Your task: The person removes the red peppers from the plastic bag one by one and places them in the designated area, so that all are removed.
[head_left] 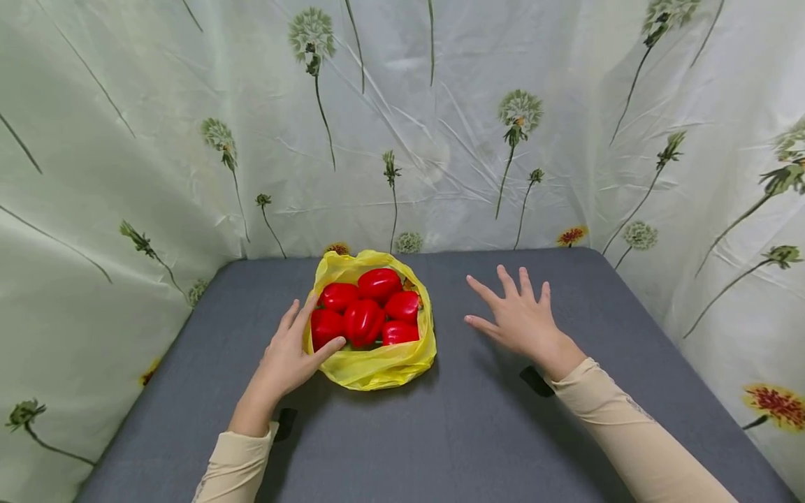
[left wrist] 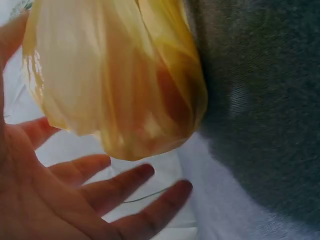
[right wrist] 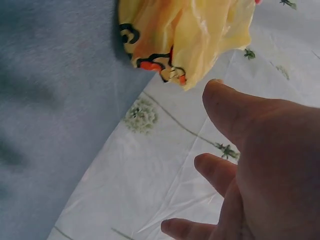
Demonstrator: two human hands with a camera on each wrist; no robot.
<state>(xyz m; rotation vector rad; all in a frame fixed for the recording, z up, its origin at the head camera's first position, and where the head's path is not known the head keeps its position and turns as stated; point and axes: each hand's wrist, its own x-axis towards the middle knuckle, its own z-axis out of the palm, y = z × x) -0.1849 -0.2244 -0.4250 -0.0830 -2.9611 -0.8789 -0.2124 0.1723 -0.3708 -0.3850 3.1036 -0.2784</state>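
Note:
A yellow plastic bag (head_left: pixel 377 372) stands on the table with its mouth spread wide and its rim folded outward. Inside it lie several glossy red peppers (head_left: pixel 365 323). My left hand (head_left: pixel 286 360) is at the bag's left side, fingers spread, thumb and forefinger overlapping the rim in the head view. In the left wrist view, its straight fingers (left wrist: pixel 120 182) reach past the bag's side. My right hand (head_left: pixel 525 318) hovers to the right of the bag, palm down, fingers spread and holding nothing. The right wrist view shows black and orange print on the bag (right wrist: pixel 185 35).
A grey cloth-covered table (head_left: pixel 402 447) lies under the bag and both hands. Behind and beside it hangs a pale curtain (head_left: pixel 453 126) printed with dandelions. The bag stands near the table's far edge.

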